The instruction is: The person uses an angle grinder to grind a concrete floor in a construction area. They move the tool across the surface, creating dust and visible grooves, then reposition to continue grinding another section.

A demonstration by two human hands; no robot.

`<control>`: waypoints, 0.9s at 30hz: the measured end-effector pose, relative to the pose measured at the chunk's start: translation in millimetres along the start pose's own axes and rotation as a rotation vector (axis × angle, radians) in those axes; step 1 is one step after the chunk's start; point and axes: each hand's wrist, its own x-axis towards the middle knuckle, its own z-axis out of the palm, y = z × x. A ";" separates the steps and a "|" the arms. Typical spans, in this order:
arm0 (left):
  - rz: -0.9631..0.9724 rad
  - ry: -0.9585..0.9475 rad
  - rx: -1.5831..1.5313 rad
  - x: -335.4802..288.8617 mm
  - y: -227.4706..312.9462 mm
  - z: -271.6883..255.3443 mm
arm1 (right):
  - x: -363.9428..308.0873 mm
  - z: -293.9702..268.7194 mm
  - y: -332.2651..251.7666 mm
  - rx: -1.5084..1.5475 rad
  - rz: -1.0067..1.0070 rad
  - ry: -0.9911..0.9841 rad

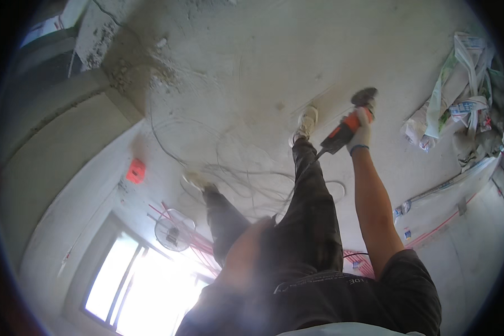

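Observation:
My right hand (pixel 362 132), in a white glove with a blue cuff, is closed around a red and black angle grinder (pixel 341 133). The grinder's dark disc (pixel 365 96) points away from me, above the concrete floor. From its rear end a dark power cord (pixel 320 155) runs down past my right leg. My left forearm (pixel 245 249) crosses in front of my left thigh, blurred. Its hand and fingers cannot be made out against the dark trousers.
Loose cable (pixel 246 171) lies in loops around my feet. Rubble (pixel 151 70) is at the far left, beside a raised ledge (pixel 67 123). A red box-like object (pixel 135 171) and a round fan (pixel 174 230) are on the left. Crumpled sacks (pixel 459 106) lie on the right.

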 end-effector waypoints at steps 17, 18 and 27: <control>-0.214 -0.493 -1.591 245.8 -57.7 -113.7 | 58.2 33.4 389.6 -0.765 0.207 0.092; -0.172 -0.449 -1.760 241.8 -66.6 -109.1 | 61.2 32.7 398.3 -0.804 0.175 0.075; -0.192 -0.431 -2.135 240.2 -63.0 -53.0 | 90.9 12.7 426.5 -0.850 0.294 -0.019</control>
